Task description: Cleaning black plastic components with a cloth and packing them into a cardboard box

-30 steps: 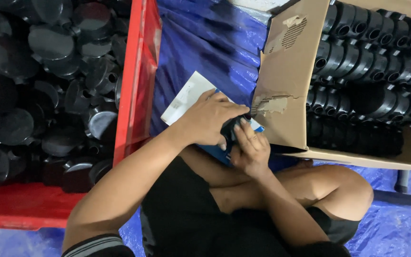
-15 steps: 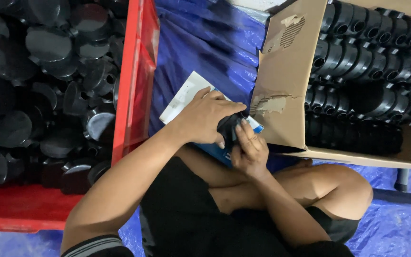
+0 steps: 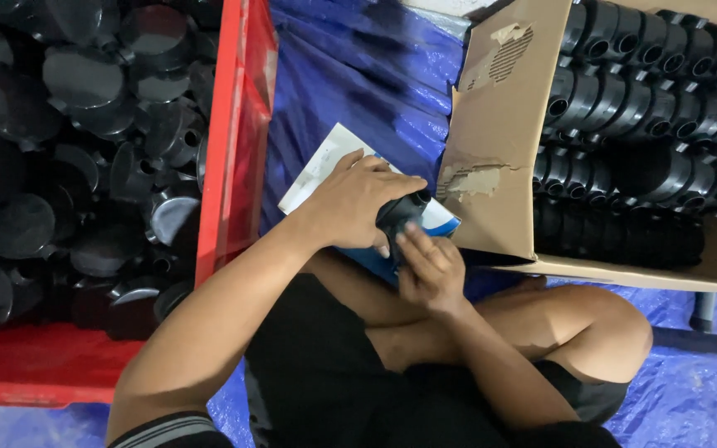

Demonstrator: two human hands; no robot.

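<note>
Red crate point(image 3: 234, 166) of black caps on my left, cardboard box point(image 3: 499, 166) of stacked fittings on my right, white-and-blue sheet point(image 3: 325, 166) beneath, my left hand point(image 3: 358, 203) and right hand point(image 3: 429, 270) pinching a black plastic part point(image 3: 398, 217) over my lap, its axis hidden.

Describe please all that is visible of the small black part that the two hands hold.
The black part looks like moulded plastic, dark and slightly glossy, with a rounded body; most of it is hidden. The left hand covers it from above, and the right hand touches it from below with its fingers. It sits above the person's lap, over a white and blue sheet, just beside the flap of the cardboard box.
</note>
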